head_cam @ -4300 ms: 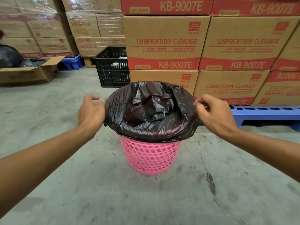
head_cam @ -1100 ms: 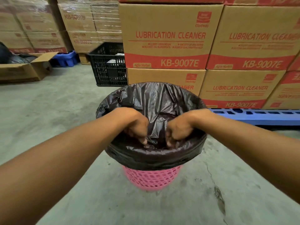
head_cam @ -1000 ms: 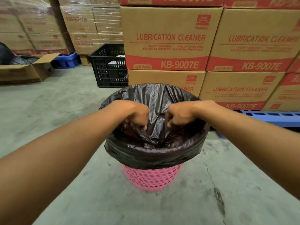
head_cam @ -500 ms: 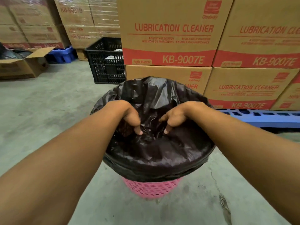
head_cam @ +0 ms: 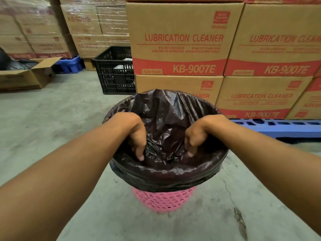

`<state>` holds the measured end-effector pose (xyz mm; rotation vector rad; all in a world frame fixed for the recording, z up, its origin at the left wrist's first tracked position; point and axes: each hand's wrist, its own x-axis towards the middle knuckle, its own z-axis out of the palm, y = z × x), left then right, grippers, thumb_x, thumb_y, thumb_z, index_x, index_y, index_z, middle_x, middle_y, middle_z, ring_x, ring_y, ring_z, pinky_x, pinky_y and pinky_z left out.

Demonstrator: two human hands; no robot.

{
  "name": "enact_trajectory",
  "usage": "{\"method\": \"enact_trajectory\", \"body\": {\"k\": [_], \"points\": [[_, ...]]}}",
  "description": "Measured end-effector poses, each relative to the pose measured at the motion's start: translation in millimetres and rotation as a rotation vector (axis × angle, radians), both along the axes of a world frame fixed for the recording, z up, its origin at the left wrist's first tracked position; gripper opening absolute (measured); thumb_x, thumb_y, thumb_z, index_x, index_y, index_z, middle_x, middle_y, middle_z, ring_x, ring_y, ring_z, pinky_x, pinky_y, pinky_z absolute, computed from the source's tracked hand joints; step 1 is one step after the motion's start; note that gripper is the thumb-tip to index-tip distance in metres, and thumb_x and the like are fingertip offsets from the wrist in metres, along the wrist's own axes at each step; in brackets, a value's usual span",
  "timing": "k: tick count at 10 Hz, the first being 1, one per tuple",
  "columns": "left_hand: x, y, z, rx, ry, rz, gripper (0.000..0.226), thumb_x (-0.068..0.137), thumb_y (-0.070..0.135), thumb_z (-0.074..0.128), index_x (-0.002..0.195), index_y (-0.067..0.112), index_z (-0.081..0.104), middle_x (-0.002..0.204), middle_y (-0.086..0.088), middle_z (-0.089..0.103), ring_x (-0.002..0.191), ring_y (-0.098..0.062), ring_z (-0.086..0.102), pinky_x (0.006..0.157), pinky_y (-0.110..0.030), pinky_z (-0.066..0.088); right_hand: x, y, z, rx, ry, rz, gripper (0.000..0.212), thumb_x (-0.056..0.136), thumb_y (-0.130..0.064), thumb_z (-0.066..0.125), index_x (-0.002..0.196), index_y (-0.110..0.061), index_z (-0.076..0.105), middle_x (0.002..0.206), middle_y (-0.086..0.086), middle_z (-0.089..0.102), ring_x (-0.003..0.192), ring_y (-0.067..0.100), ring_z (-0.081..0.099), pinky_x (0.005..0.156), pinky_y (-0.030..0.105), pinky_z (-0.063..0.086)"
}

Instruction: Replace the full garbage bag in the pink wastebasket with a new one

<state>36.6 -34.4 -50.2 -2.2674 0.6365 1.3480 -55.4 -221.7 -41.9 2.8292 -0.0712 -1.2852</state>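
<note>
A pink mesh wastebasket (head_cam: 163, 200) stands on the concrete floor in front of me. A black garbage bag (head_cam: 166, 176) lines it, with its mouth folded out over the rim. Both my hands reach down inside the bag. My left hand (head_cam: 137, 134) points its fingers downward and presses the plastic near a bunched fold. My right hand (head_cam: 194, 134) does the same a little to the right, fingertips on the lining. Neither hand clearly grips the plastic. The bottom of the bag is hidden in shadow.
Stacked "Lubrication Cleaner" cartons (head_cam: 180, 40) on a blue pallet (head_cam: 278, 126) rise just behind the basket. A black plastic crate (head_cam: 116, 72) sits behind on the left. An open cardboard box (head_cam: 26, 77) holding dark bags lies far left. A crack (head_cam: 231, 197) runs through the floor at right.
My hands went from the bag's outer rim into its mouth, bunched and lifted a fold, then let go and pushed deeper with fingers pointing down. The view has moved closer to the basket.
</note>
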Motion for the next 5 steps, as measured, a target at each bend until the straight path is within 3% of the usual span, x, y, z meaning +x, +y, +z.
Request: {"method": "enact_trajectory", "body": {"k": [1,2,3,4,5], "points": [[-15,-3,34,-0.402,-0.132,0.078,0.046,0.068,0.034,0.078,0.111,0.019,0.073,0.115,-0.005,0.071,0.112,-0.025,0.063,0.104,-0.043,0.046,0,2,26,0.199,-0.156,-0.107,0.026,0.086,-0.027,0.070,0.109,-0.014,0.071,0.105,0.007,0.068,0.095,0.025,0.061,0.090,0.043,0.054],[-22,-1,55,-0.479,-0.164,0.096,0.030,0.078,0.028,0.074,0.105,0.014,0.076,0.106,-0.003,0.075,0.103,-0.022,0.068,0.100,-0.040,0.049,-17,21,44,0.297,-0.036,-0.131,0.016,0.088,-0.029,0.069,0.101,-0.020,0.071,0.096,0.002,0.069,0.088,0.020,0.062,0.075,0.033,0.052],[-39,4,44,-0.184,-0.126,0.050,0.045,0.085,0.030,0.070,0.121,0.003,0.065,0.121,-0.011,0.067,0.108,-0.027,0.064,0.095,-0.036,0.049,-38,44,24,0.143,0.121,0.026,0.031,0.090,-0.029,0.062,0.112,-0.010,0.072,0.101,0.006,0.070,0.092,0.023,0.065,0.089,0.037,0.053],[-59,16,54,-0.267,-0.278,-0.045,0.041,0.085,0.033,0.069,0.120,0.013,0.067,0.124,-0.003,0.063,0.110,-0.024,0.058,0.098,-0.037,0.046,-49,50,25,0.065,0.013,0.131,0.033,0.090,-0.028,0.058,0.111,-0.006,0.070,0.105,0.006,0.068,0.100,0.029,0.064,0.096,0.043,0.052],[-55,30,86,-0.762,-0.309,0.163,0.023,0.089,0.017,0.064,0.110,0.014,0.072,0.106,0.004,0.070,0.095,-0.013,0.062,0.082,-0.022,0.047,-50,34,66,0.379,-0.362,-0.134,0.023,0.090,-0.028,0.065,0.104,-0.012,0.074,0.094,0.001,0.074,0.093,0.023,0.069,0.082,0.036,0.056]]}}
